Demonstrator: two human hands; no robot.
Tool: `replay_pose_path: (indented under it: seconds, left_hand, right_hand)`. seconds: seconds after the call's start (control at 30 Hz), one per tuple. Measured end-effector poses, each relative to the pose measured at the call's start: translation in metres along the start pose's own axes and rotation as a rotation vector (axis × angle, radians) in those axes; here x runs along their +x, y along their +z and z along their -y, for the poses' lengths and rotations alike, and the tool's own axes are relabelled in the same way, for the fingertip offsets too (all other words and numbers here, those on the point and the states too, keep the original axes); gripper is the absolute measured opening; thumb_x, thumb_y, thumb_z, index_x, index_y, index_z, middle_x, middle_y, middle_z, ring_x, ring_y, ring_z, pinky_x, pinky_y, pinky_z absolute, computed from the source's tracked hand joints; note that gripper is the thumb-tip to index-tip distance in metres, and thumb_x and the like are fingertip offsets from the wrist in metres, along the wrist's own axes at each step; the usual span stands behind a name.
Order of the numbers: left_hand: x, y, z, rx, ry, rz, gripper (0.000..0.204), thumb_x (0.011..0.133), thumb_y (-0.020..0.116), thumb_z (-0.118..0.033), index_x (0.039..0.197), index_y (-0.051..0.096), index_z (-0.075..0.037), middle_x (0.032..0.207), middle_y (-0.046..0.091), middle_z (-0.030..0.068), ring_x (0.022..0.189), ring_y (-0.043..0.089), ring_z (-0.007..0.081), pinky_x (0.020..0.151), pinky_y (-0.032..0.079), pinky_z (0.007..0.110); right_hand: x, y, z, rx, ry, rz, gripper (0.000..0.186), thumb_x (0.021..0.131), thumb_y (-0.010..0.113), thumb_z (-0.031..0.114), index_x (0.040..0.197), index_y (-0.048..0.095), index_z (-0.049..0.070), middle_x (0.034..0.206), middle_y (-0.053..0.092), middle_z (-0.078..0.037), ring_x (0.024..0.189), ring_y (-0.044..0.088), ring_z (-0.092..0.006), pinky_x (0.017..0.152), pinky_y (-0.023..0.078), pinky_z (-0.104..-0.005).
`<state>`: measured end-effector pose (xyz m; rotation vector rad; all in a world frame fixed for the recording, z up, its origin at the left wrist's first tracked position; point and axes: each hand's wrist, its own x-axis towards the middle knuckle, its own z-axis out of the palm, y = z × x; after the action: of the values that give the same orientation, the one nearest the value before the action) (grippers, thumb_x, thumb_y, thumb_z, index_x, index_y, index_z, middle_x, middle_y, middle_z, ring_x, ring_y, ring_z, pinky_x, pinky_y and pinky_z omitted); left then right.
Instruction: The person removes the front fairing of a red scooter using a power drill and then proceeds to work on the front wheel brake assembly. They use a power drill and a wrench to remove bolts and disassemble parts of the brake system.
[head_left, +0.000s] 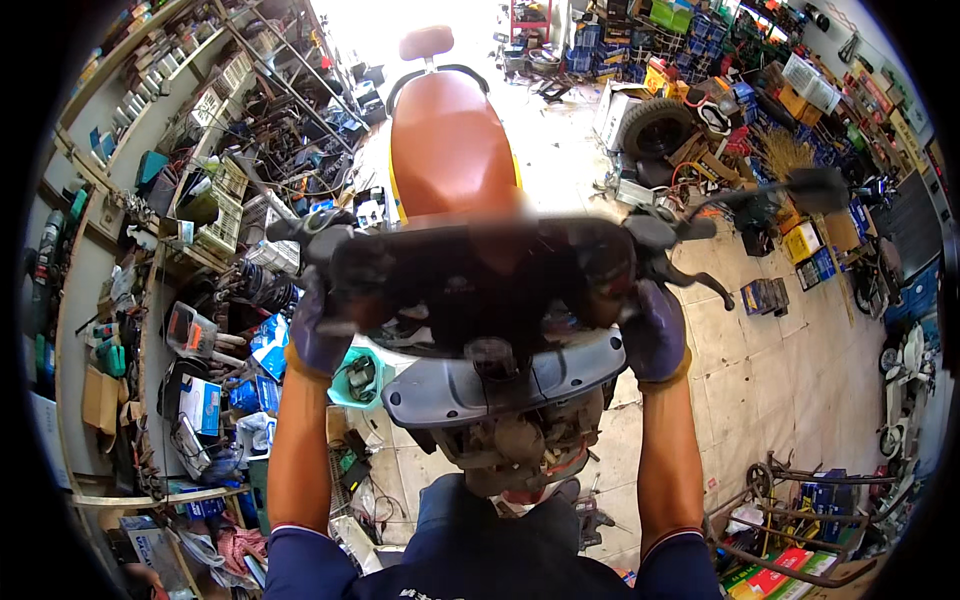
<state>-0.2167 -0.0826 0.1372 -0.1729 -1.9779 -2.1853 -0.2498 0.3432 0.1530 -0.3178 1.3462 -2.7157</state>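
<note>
Clamped with the left hand, gloved in dark purple with a yellowish cuff, onto the left end of a wide black scooter cowl; clamped likewise with the right hand, gloved the same, onto its opposite end, right of centre. Fingers mostly hidden, exact curl impossible to tell. Held at mid-frame between both palms: hard plastic by the look of it, glossy in patches, rounded at the corners, tapering to a curved lower edge, blurred overall. Long axis running left to right, nearly level, broad face toward the camera, narrower edge toward the bottom of the frame.

Just below, a smooth grey plastic panel, shallowly arched and dotted with dark spots. Past the cowl at right, a curved black brake lever; higher, a dark mirror. Below left, a turquoise plastic bin.

Farther out, at upper centre, a long, smooth, orange-brown scooter seat with a padded backrest. Toward upper right, a treaded black tyre; at lower right, pale floor tiles.
</note>
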Motion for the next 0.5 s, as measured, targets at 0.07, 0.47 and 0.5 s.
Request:
replay_pose_path:
  seconds: [0.07,0.47,0.5]
  left_hand:
    - [0.017,0.003,0.007,-0.488,-0.204,0.018,0.044,0.104,0.048,-0.036,0.136,0.053,-0.007,0.132,0.060,0.0116,0.118,0.059,0.0257,0.102,0.048,0.040]
    - [0.058,0.008,0.037,-0.519,-0.708,-0.015,0.052,0.098,0.047,-0.058,0.121,0.062,-0.014,0.106,0.070,0.0097,0.095,0.068,0.0261,0.086,0.056,0.045]
    - [0.060,0.005,0.041,-0.490,-0.765,-0.016,0.052,0.097,0.047,-0.059,0.119,0.063,-0.015,0.105,0.070,0.0098,0.095,0.068,0.0261,0.086,0.056,0.045]
  right_hand:
    - [0.012,-0.002,-0.003,0.097,0.070,-0.040,0.025,0.101,0.053,0.024,0.108,0.065,0.004,0.110,0.069,-0.009,0.104,0.065,-0.0218,0.096,0.048,-0.0372]
    - [0.031,-0.042,-0.033,0.273,0.200,-0.201,0.035,0.095,0.063,0.037,0.114,0.062,0.007,0.112,0.066,-0.014,0.106,0.063,-0.0283,0.099,0.048,-0.0449]
    - [0.030,-0.045,-0.035,0.292,0.216,-0.205,0.038,0.094,0.063,0.039,0.118,0.061,0.010,0.120,0.061,-0.016,0.112,0.058,-0.0318,0.102,0.045,-0.0479]
